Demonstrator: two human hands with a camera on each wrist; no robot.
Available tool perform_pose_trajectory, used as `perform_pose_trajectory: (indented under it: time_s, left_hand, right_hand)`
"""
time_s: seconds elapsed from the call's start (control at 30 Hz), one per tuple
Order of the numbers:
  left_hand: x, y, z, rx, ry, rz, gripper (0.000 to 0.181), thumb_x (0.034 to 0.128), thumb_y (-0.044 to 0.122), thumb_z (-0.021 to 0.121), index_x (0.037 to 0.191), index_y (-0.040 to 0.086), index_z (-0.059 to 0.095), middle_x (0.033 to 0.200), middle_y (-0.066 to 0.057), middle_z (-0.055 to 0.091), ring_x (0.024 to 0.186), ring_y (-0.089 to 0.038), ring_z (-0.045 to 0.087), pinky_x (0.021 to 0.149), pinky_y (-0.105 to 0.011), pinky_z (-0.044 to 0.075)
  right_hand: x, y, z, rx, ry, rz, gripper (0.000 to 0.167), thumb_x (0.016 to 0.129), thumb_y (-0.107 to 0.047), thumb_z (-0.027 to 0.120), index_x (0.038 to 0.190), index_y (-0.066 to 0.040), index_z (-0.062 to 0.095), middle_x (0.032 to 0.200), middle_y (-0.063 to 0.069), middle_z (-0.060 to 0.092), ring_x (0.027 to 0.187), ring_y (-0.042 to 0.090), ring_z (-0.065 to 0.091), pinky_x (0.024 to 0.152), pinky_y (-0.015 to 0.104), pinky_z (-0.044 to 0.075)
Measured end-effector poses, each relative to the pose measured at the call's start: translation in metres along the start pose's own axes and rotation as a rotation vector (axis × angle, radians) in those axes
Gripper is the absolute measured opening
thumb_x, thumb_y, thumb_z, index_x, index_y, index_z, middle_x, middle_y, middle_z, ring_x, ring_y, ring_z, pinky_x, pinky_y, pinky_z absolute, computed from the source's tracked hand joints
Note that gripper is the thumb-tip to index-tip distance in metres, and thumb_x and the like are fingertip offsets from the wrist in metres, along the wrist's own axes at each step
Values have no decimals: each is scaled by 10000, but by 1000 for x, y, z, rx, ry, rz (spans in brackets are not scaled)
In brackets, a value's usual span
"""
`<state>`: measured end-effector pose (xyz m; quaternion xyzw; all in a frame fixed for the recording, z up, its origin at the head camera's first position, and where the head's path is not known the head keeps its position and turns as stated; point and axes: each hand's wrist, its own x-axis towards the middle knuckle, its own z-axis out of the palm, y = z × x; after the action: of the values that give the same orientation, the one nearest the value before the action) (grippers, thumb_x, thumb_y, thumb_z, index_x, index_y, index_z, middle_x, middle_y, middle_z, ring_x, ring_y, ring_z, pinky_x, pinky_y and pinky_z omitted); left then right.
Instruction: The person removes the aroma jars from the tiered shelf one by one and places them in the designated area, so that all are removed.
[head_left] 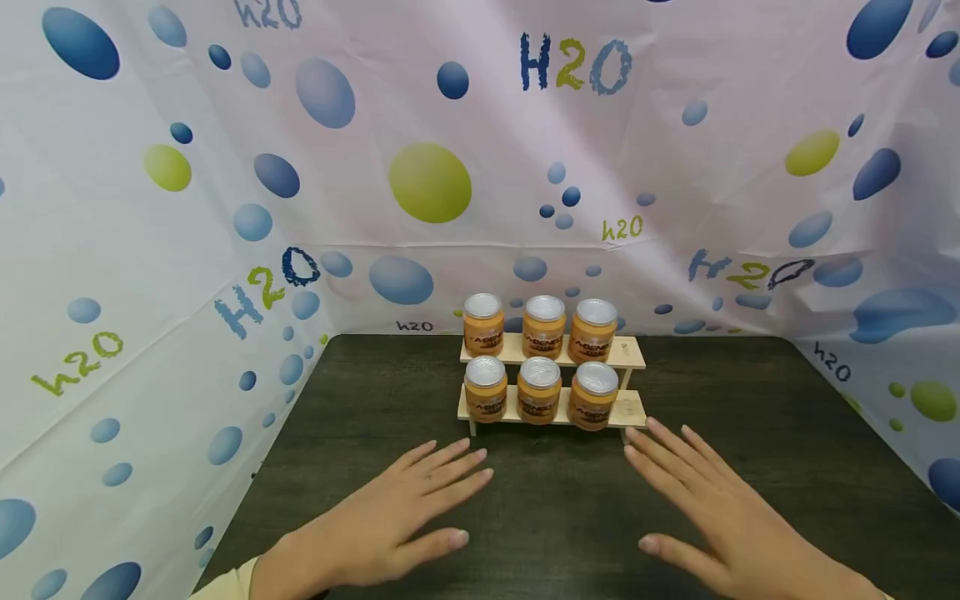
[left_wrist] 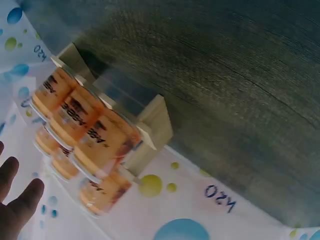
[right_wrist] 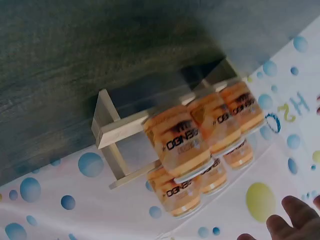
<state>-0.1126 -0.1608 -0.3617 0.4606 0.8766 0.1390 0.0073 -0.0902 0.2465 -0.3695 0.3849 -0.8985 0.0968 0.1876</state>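
Note:
Both hands hover over the dark table, fingers extended and apart, holding nothing. In the head view the left hand (head_left: 393, 517) is in front of and left of a two-step wooden rack (head_left: 628, 406). The right hand (head_left: 727, 521) is at the rack's front right corner, its fingertips close to the lower step in the picture; whether they touch cannot be told. Orange jars with silvery lids stand upright in two rows, among them a lower right jar (head_left: 593, 398) and an upper left jar (head_left: 483, 327). Both wrist views show the rack and jars, blurred, with only some fingers (left_wrist: 25, 202) visible.
The dark wood-grain table (head_left: 375, 400) extends around the rack. Behind it and along the sides hangs a white sheet (head_left: 495, 125) printed with blue and green drops and H2O lettering. Its back panel meets the table's far edge close behind the rack.

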Motion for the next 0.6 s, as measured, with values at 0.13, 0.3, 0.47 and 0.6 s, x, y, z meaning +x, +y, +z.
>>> perform_pose_trajectory:
  time_s: [0.13,0.3,0.47,0.6]
  left_hand:
    - [7,-13,-4,-188,76,-161,541,1066,463,435,1572,391,257,1633,114,305,1522,-171,293,1168,-546,331]
    - [15,-40,-11,-434,195,-386,501,1050,474,478,1519,309,417,1505,25,519,1369,-219,523,1069,-522,458]
    - [25,-75,-15,-709,249,-548,488,1062,426,479,1475,166,475,1369,-103,625,1243,-279,618,999,-475,520]
    - [35,-99,-9,-851,209,-677,523,1066,439,458,1481,121,461,1380,-143,607,1256,-297,601,1020,-504,500]
  right_hand:
    - [11,11,-3,118,109,76,934,800,-290,847,1563,-96,343,1629,52,338,1547,77,171,1235,166,42]
    - [28,26,-4,228,175,225,954,816,-174,838,1592,-177,282,1601,53,374,1477,-22,235,1207,254,244]
    - [46,49,0,378,217,348,902,901,-129,754,1602,-303,213,1556,120,422,1473,168,317,987,689,345]
    - [61,70,8,432,217,400,865,945,-168,711,1605,-325,176,1542,193,422,1408,471,359,1013,723,305]
